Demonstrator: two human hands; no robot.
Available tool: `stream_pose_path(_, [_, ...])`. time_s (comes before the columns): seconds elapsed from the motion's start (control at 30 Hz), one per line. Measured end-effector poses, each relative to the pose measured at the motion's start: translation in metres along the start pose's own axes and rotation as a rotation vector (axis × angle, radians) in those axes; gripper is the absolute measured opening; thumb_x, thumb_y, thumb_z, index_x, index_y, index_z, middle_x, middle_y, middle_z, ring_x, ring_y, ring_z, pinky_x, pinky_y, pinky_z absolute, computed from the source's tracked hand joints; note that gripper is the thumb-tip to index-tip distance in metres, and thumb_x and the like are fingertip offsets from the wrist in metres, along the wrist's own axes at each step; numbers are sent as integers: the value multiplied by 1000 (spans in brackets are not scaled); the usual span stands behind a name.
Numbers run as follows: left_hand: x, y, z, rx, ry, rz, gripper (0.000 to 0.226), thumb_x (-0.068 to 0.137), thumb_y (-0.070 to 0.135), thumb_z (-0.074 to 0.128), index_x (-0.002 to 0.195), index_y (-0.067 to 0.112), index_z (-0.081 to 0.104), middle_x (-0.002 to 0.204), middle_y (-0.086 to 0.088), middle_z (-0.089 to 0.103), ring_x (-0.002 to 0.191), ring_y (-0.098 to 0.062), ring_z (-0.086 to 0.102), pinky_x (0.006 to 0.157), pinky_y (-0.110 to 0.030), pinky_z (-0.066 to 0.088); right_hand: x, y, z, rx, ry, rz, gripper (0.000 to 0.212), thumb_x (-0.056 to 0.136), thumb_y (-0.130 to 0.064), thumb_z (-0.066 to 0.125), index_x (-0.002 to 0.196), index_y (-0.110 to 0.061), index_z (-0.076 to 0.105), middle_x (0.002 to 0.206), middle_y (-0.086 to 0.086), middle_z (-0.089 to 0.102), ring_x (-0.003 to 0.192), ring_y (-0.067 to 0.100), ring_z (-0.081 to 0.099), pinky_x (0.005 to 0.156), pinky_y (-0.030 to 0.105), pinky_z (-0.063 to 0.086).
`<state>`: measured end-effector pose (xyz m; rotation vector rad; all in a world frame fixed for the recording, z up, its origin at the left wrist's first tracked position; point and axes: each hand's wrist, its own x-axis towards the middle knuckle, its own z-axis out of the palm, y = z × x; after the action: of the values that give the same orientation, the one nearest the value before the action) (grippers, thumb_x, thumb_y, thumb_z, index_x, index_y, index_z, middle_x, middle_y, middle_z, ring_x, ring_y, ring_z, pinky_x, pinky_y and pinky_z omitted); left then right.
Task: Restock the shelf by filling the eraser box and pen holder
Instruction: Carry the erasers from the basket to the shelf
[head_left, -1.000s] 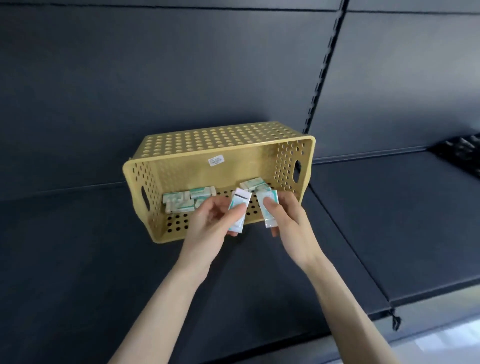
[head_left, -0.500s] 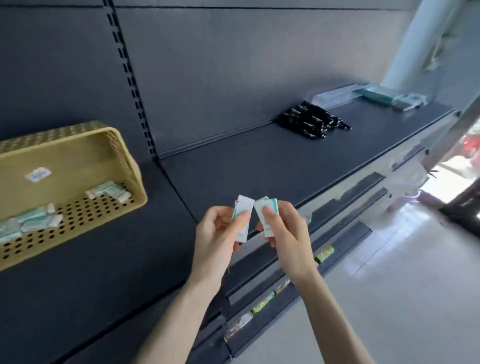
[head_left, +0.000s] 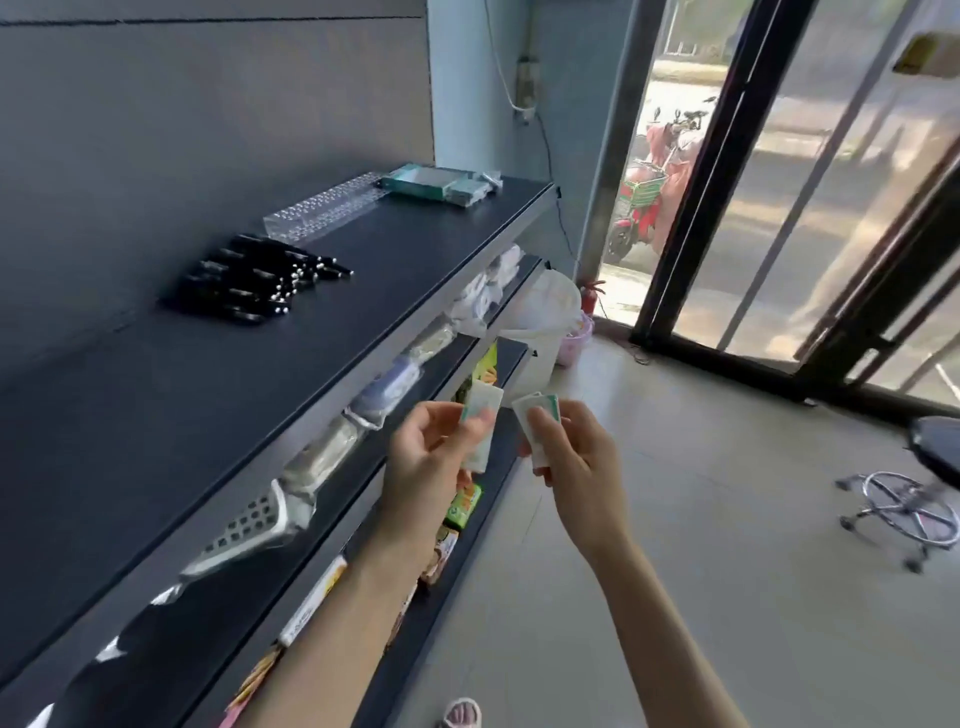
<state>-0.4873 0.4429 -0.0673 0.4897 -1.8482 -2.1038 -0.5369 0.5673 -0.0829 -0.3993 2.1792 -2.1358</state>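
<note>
Waiting pens (head_left: 249, 280): a loose black pile at middle left on the shelf (head_left: 156, 395), not yet stood in anything.
Pen holder (head_left: 322, 213): a clear block with many holes, just right of the pens and near the back wall, so filling it should be a short move.
Eraser box (head_left: 431, 182): teal, at the far end of the shelf in the upper middle, well apart from both hands. How full it is I cannot tell.
Left hand (head_left: 426, 467): in the lower middle, thumb and fingers pinch the left eraser (head_left: 483, 423) upright.
Right hand (head_left: 571, 462): pinches the right eraser (head_left: 537, 421) the same way, near the first one but apart. I judge both are meant for the box.
Stool (head_left: 904, 506): on the floor at the right edge, away from the shelf.
</note>
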Motion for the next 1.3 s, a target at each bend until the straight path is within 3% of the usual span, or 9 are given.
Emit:
stream_pose_path(0.2, [98,-12,55,-7,-36,14,42,61,45,73,94,22,61,89,-2,69,73,-11,59,58,-22,45,100,22,-41,-52,25,-31,29,83,-45,52,97,-21,60,74,2,65,60,4,55,53,15,40])
stream_pose_path(0.37, [204,-11,102,-58,-7,0,38,64,42,70,94,21,60,89,-5,66,74,-14,56,58,-22,41,215,35,-63,-98,-1,-38,16,92,-31,56,99,-17,61,73,1,64,59,2,55,53,13,40])
stream_pose_path(0.57, [313,-5,161,-63,-6,6,15,82,23,69,92,20,58,85,-1,63,74,-12,55,51,-14,42,333,45,-92,-116,48,-19,24,85,-41,55,94,-20,61,79,16,64,64,14,57,52,20,43])
stream_pose_path(0.7, [377,-12,190,-53,30,-15,23,80,27,71,97,19,58,92,-3,64,80,-13,57,59,-20,43,406,62,-103,-69,-6,-13,9,93,-29,56,93,-21,60,78,15,64,65,13,58,53,18,42])
stream_pose_path(0.8, [424,-17,206,-59,106,-2,37,70,37,72,99,17,59,92,-2,66,78,-10,59,57,-19,45,465,75,-105,-60,-58,-32,20,88,-36,57,93,-18,61,78,14,64,66,15,60,53,18,43])
stream_pose_path(0.9, [469,-19,219,-76,234,7,27,79,28,74,97,14,60,91,-2,68,76,-10,61,57,-20,47,524,85,-103,-46,-161,-34,16,91,-31,58,93,-16,61,79,16,63,66,13,57,54,18,42])
stream_pose_path(1.1, [544,-10,228,-86,531,53,26,81,25,72,97,7,62,83,1,69,72,-8,63,61,-20,49,629,94,-83,-93,-391,-26,16,89,-38,57,89,-23,61,70,-6,60,66,11,56,60,32,46])
stream_pose_path(1.2, [569,-8,224,62,651,83,27,80,31,73,95,10,63,83,4,68,71,0,63,64,-18,50,665,98,-65,-143,-482,-31,17,89,-41,57,93,-25,63,73,-12,63,70,8,59,71,42,54])
stream_pose_path(1.3, [591,-11,216,245,755,75,30,80,38,72,95,13,64,83,6,69,75,-2,64,69,-23,51,694,98,-46,-211,-565,-61,23,88,-45,57,96,-25,63,83,-4,66,78,16,61,77,47,54])
